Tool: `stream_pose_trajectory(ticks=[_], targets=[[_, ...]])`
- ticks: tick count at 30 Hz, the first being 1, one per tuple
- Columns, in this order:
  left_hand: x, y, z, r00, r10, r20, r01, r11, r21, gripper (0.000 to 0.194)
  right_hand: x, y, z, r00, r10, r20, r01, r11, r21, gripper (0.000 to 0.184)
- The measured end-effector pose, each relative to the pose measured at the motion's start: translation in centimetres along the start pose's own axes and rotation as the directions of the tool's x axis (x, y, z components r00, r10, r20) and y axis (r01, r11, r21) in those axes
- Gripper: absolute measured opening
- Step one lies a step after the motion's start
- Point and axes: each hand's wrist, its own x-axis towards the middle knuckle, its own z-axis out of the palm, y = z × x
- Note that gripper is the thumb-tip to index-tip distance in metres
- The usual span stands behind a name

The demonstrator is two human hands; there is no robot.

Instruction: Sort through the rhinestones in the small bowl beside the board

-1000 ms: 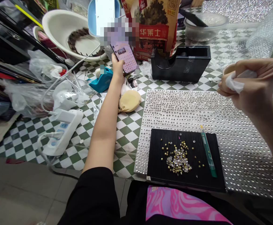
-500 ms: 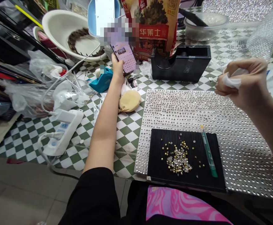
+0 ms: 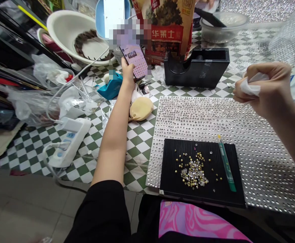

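Head camera: pixelation hides the far end of a slim, lit-screened rectangular smartphone (image 3: 137, 63), its long axis slanting from upper left to lower right. Gripped by the left hand (image 3: 128, 73), it is beside a turquoise plastic tape dispenser (image 3: 111, 88). The right hand (image 3: 270, 89) is clenched around crumpled white tissue (image 3: 250, 88), partly hidden.

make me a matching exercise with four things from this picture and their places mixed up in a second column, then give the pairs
Things:
1. phone
2. pen
3. white scrap
4. power strip

Places:
A. on the black tray
B. on the checked table
C. in the left hand
D. in the right hand

Pairs: 1-C, 2-A, 3-D, 4-B
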Motion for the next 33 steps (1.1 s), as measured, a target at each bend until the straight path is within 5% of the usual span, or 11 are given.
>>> stream_pose_trajectory(ticks=[13,28,33], targets=[[0.4,-0.7,-0.6,1.000,0.016,-0.005,-0.017,1.000,-0.019,0.048,-0.3,-0.7,0.3,0.993,0.040,0.112,-0.035,0.998,-0.046,0.013],[0.4,0.0,-0.1,0.996,-0.087,-0.030,0.084,0.992,-0.092,0.014,-0.4,-0.2,0.5,0.991,0.097,0.088,-0.087,0.990,-0.112,0.017],[0.0,0.3,0.0,0.996,-0.086,-0.031,0.084,0.994,-0.075,0.026,-0.4,0.4,0.1,0.990,0.061,0.126,-0.047,0.993,-0.112,0.027]])
